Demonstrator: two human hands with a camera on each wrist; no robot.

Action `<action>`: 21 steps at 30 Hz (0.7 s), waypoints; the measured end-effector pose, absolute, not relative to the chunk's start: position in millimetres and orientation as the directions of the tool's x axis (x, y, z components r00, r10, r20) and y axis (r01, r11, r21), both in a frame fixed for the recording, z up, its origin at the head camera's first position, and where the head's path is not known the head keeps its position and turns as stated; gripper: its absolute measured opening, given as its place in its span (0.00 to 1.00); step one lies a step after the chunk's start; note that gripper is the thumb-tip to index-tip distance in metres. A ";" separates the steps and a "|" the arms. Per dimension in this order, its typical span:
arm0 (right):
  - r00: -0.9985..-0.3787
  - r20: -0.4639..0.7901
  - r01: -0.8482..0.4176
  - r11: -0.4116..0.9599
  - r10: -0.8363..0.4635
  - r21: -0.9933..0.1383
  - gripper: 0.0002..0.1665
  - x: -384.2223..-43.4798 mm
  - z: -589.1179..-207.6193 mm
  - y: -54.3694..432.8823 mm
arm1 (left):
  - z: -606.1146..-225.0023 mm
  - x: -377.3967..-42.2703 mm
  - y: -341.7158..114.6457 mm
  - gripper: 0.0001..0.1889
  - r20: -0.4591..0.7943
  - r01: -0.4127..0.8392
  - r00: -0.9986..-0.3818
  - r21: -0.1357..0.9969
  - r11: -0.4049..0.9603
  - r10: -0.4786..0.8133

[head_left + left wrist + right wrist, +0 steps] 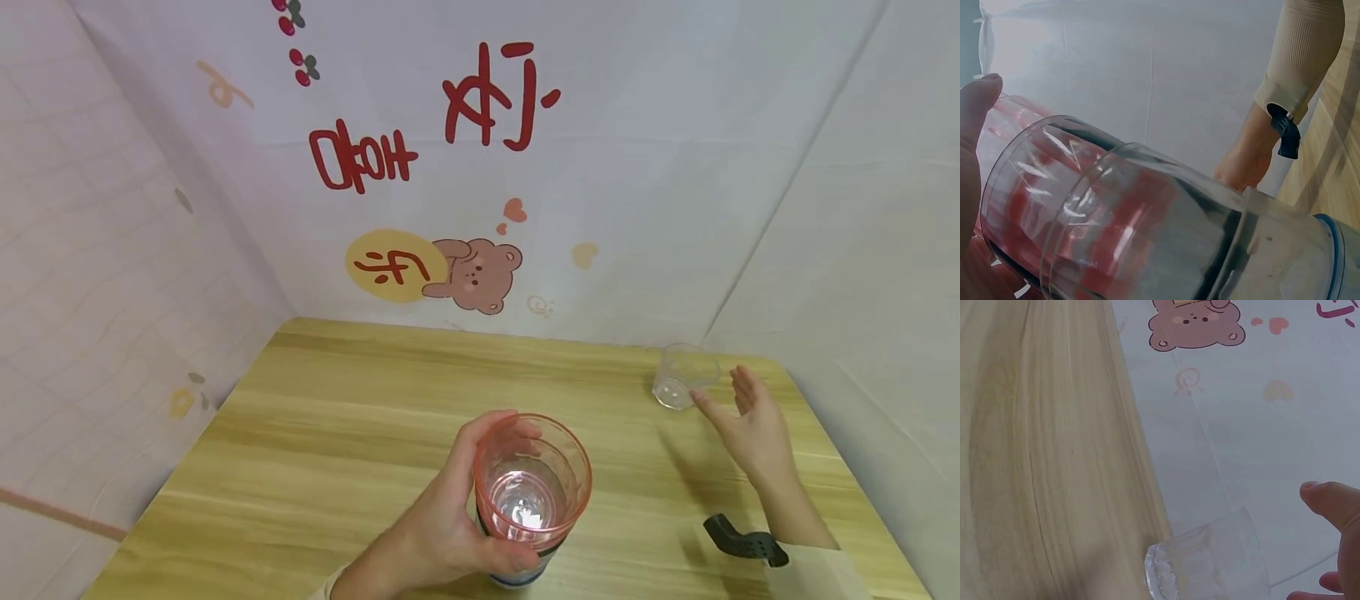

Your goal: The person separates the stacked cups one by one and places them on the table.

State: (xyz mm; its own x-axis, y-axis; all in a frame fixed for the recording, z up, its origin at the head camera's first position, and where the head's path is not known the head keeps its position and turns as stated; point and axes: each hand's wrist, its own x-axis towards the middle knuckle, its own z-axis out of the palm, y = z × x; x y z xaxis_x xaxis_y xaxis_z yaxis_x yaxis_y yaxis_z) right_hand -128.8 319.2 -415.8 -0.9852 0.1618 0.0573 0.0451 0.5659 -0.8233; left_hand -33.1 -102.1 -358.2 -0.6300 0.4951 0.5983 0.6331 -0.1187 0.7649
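My left hand (442, 512) grips a stack of nested clear cups (528, 500), thumb on the near side and fingers round the far side. The topmost cup has a red rim. In the left wrist view the stacked cups (1122, 219) show dark bands and a blue rim (1334, 250) lower down. Toward the back right corner, my right hand (757, 429) is held beside a clear glass (673, 387), thumb and fingers spread apart. That glass (1204, 559) stands upright on the table in the right wrist view, with the right thumb (1325, 499) off to its side.
The wood-grain table (337, 417) meets a white cloth backdrop (637, 167) at its back edge, and cloth also hangs at both sides. A printed bear (476, 279) and red lettering decorate it. A dark strap (742, 543) sits on the right wrist.
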 end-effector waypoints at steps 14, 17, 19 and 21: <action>-0.982 0.156 -0.069 0.563 0.109 -0.824 0.57 -119.3 -396.4 300.4 | -360.9 -35.9 -102.1 0.56 0.629 0.642 -0.598 0.747 -0.172 0.497; -0.981 0.173 -0.094 0.562 0.089 -0.822 0.57 -116.7 -390.7 294.7 | -361.8 -36.2 -101.6 0.56 0.637 0.643 -0.589 0.742 -0.190 0.497; -0.978 0.190 -0.113 0.563 0.080 -0.819 0.56 -114.8 -387.1 290.8 | -362.1 -36.2 -101.1 0.56 0.639 0.642 -0.588 0.742 -0.195 0.496; -0.975 0.211 -0.138 0.561 0.067 -0.816 0.55 -111.9 -383.7 286.6 | -362.1 -36.0 -100.8 0.55 0.636 0.633 -0.591 0.747 -0.203 0.496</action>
